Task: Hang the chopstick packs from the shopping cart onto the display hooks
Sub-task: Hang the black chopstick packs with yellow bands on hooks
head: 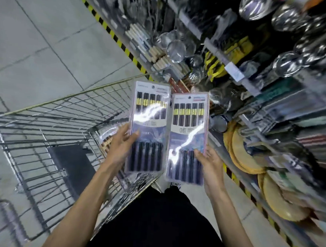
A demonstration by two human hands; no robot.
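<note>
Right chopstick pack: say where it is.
Head view, centre-right: right hand grips this chopstick pack, beside the other pack in the left hand, between shopping cart and shelves.

Most fingers of your left hand (121, 142) and right hand (210, 162) hide behind the chopstick packs (149, 111) — glare wipes out part of their print. The shelves (252, 87) are motion-blurred; the shopping cart (66, 110) runs off the left edge.

A person's arms enter from the near edge, the left forearm (85, 198) and right forearm (234, 218) bare all the way to the left hand (121, 140) and right hand (210, 163). Plain black clothing (155, 224) fills the near centre between them; its cut and fabric cannot be told.
</note>
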